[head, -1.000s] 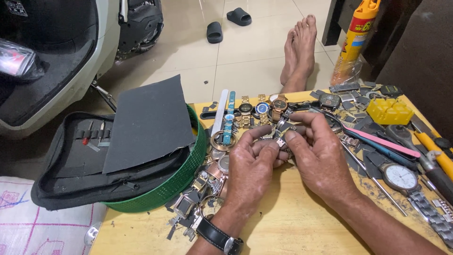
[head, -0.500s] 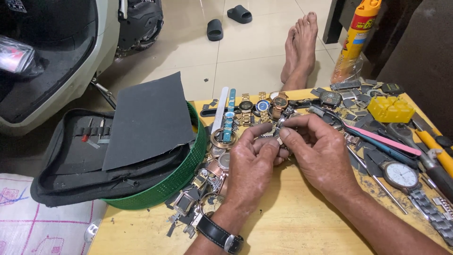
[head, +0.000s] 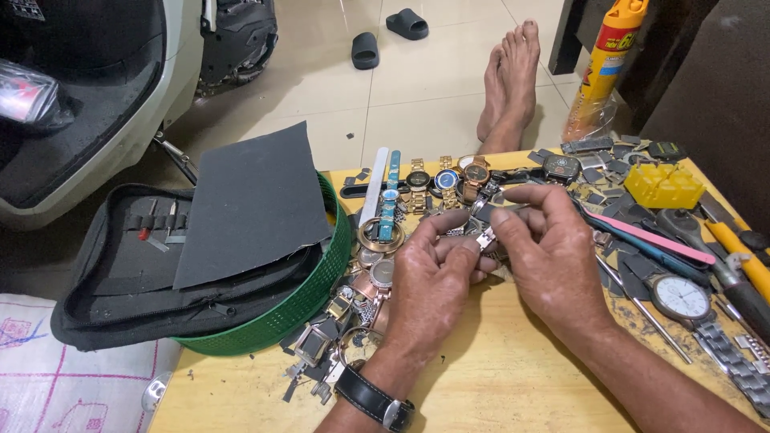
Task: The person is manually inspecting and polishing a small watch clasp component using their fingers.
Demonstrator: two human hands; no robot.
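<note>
The wooden tabletop (head: 497, 377) is yellow and stands on a pale tiled floor (head: 425, 80), where 2 dark slippers (head: 385, 36) lie and 2 bare feet (head: 509, 80) rest near the far edge. At the left a white scooter (head: 96, 104) is parked, and a green basket (head: 309, 297) carries a black tool case (head: 128, 273) with a dark grey sheet (head: 249, 204) on top. Many wristwatches (head: 437, 180) and small parts cover the tabletop, with a yellow block (head: 662, 184) and a white-dial watch (head: 682, 298) at the right. The left hand (head: 433, 289) and the right hand (head: 553, 256) both pinch a small metal watch-band piece (head: 486, 238) between the fingertips, above the watch pile. Compared with 0.5 s ago, the hands are almost in the same place, and the right forefinger is now more stretched out.
</note>
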